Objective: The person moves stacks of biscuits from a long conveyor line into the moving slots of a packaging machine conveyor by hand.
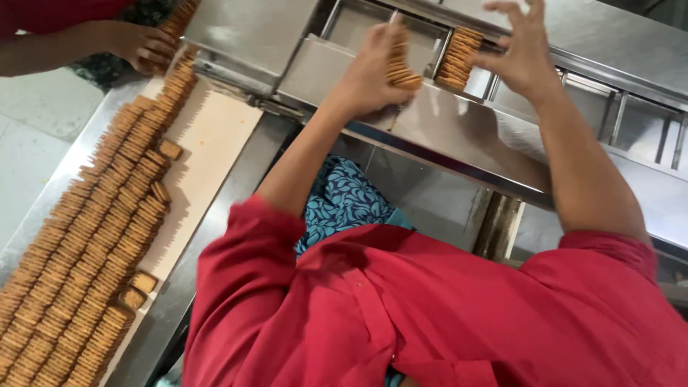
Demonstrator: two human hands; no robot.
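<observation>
Steel channels (502,43) run across the top of the view, each slot sized to take a row of biscuits standing on edge. The left hand (373,68) is closed on a short stack (403,70) of brown biscuits, pinched between thumb and fingers so the pieces stay pressed face to face; it holds them at the near lip of one slot. Just beside it, a second stack (459,57) already sits in the next slot, leaning slightly. The right hand (523,54) is open, fingers spread and curled downward over that second stack, fingertips near its far end; whether they touch it I cannot tell.

Both forearms reach forward and up from red sleeves (430,308), the left elbow bent, the right arm almost straight, wrist cocked back.

To the left, a pale belt (215,136) carries long rows of biscuits (93,236) packed on edge, with a few lying flat beside them. At its far end another person's hand (140,43) rests on the rows.
</observation>
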